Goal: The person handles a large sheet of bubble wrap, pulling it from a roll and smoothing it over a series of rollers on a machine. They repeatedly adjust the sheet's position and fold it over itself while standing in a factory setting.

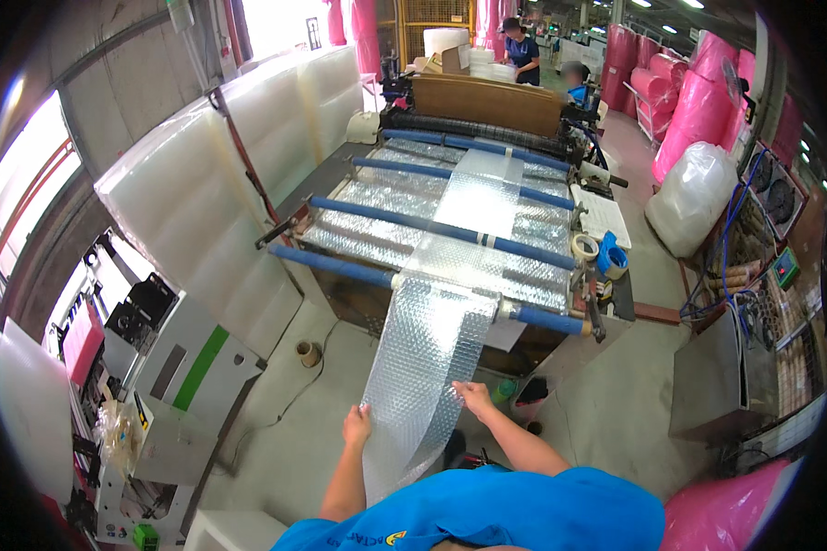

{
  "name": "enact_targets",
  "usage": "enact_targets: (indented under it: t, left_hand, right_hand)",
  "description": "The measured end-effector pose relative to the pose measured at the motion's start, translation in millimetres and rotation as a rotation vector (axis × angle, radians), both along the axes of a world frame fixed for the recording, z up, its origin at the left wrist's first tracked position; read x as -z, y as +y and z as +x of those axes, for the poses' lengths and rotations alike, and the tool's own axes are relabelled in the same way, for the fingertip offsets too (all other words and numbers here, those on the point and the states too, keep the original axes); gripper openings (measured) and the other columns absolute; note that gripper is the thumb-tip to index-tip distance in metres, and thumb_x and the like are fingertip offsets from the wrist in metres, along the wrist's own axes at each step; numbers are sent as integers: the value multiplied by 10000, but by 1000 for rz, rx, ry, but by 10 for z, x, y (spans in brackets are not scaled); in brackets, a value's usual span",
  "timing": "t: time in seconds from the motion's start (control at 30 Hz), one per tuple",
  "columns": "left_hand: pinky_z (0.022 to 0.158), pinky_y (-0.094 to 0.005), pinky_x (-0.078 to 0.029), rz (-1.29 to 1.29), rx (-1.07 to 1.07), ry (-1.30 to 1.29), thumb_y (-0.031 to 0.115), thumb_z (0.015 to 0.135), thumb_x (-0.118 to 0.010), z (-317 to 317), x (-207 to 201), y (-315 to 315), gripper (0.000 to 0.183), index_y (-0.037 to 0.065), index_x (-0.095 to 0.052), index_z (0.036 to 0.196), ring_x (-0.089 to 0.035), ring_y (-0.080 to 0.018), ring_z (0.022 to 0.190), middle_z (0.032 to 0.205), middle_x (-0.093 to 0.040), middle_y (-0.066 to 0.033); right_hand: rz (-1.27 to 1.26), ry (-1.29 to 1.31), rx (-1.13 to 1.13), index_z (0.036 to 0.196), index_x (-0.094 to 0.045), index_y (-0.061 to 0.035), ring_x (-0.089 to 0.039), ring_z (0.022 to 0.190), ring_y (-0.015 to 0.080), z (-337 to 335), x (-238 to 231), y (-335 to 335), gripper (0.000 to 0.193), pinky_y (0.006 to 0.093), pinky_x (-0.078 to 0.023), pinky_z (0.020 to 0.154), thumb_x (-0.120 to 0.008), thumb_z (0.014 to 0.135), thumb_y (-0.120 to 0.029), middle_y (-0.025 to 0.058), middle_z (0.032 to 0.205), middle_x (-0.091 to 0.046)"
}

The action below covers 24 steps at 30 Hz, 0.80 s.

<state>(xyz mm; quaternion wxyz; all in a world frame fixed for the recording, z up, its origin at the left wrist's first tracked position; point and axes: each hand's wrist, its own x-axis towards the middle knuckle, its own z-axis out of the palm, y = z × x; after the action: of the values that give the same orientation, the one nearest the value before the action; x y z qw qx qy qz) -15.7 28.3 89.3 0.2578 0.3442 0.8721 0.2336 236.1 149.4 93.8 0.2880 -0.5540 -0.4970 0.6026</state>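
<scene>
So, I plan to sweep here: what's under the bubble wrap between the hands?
Grey floor shows left of the bubble wrap, gripped by the left hand and right hand; whatever lies directly beneath is covered, so I can't tell.

Bubble film (423, 354) lies over the front roller (331, 264), tape roll (591, 254) right, wrapped stack (202, 197) left.

Bright, glare on bubble wrap (436, 335), dark rim
</scene>
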Motion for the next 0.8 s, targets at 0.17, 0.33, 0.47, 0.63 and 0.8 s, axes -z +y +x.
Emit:
enact_targets:
  t: [0.17,0.33,0.47,0.63,0.8]
  left_hand:
    - [673,-433,-391,200,-5,38,396,799,-393,78,93,582,370,48,-473,895,-500,-376,814,845,-544,-198]
    - [651,-440,-386,292,-5,80,388,801,-392,211,-306,1061,360,46,-469,882,-502,-388,786,810,-544,-208]
    - [635,-409,-397,326,-54,6,432,750,-462,283,-598,1269,398,46,-482,849,-523,-352,776,783,-549,-188]
    - [706,-360,-409,207,-52,-98,544,568,-609,166,-214,1093,639,13,-501,907,-527,-288,854,883,-551,-161]
    - [780,-343,-398,114,1,-193,569,503,-645,166,-251,836,822,-65,-464,993,-511,-270,922,973,-526,-193]
  right_hand:
    - [234,-90,-7,755,-612,-10,-469,541,78,70,-61,605,298,244,-381,499,-567,739,-304,32,621,-557]
    - [185,164,94,781,-607,2,-492,599,76,50,-436,965,293,222,-389,553,-531,774,-281,37,668,-577]
    - [174,244,134,837,-583,11,-503,639,83,54,-387,1134,325,218,-400,572,-504,794,-302,40,729,-577]
    - [170,298,174,832,-566,11,-490,606,88,-32,-334,1012,312,216,-397,525,-506,796,-293,36,717,-559]
    - [87,266,136,812,-566,0,-488,578,84,24,-107,813,291,215,-394,508,-527,782,-286,36,710,-558]
